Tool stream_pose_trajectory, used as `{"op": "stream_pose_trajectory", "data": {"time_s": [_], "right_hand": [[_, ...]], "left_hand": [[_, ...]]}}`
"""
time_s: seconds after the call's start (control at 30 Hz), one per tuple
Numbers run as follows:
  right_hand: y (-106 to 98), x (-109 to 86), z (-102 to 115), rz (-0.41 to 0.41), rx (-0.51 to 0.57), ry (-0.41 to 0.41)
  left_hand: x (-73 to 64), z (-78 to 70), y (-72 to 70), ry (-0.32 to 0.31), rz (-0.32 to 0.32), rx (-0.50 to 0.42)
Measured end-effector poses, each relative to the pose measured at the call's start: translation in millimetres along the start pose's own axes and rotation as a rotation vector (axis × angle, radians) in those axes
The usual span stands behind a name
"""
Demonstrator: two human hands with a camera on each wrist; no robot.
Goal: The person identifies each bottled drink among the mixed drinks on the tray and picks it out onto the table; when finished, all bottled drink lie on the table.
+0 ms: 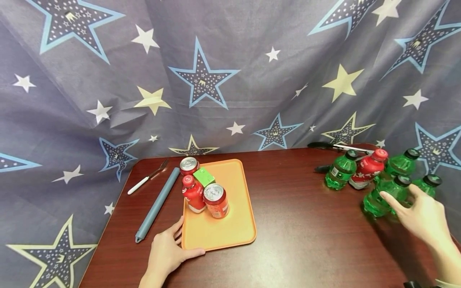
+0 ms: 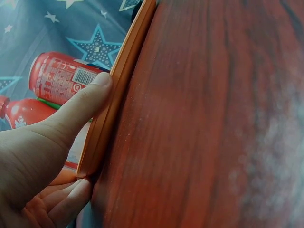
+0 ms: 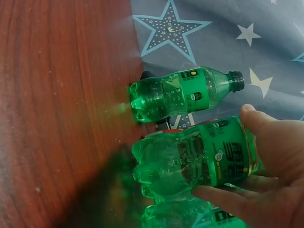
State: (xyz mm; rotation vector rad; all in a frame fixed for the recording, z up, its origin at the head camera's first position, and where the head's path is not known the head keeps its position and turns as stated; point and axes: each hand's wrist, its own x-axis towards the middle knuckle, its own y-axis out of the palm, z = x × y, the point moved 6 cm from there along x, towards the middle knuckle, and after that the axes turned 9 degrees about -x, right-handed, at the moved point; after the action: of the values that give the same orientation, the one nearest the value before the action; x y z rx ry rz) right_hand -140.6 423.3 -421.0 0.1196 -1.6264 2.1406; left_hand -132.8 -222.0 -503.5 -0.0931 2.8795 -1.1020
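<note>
My left hand (image 1: 166,250) holds the near-left corner of the orange tray (image 1: 237,220), thumb along its front rim and fingers at the left side. Grouped on the tray's left half are a red-and-orange can (image 1: 217,207), a red bottle (image 1: 193,197), a small green box (image 1: 204,176) and another can (image 1: 189,165) at the back corner. At the far right, my right hand (image 1: 423,216) grips a green soda bottle (image 3: 199,156), the thumb on one side and fingers on the other. Its base sits close over the table, with a dark shadow beside it in the right wrist view.
More green bottles (image 1: 340,171) and a red bottle (image 1: 368,168) stand around the gripped one. Behind them lie black-handled utensils (image 1: 320,145). Left of the tray are a grey-blue rod (image 1: 157,205) and a white-handled fork (image 1: 138,185). A star-patterned cloth (image 1: 237,100) hangs behind the table.
</note>
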Motion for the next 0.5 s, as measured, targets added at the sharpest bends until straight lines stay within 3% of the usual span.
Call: {"op": "stream_pose_trajectory", "data": {"time_s": [0.5], "right_hand": [[5.9,-0.5,-0.6,0.009,0.008,-0.001]], "left_hand": [[1.4,2.5,1.4,-0.012,0.002,-0.008]]}}
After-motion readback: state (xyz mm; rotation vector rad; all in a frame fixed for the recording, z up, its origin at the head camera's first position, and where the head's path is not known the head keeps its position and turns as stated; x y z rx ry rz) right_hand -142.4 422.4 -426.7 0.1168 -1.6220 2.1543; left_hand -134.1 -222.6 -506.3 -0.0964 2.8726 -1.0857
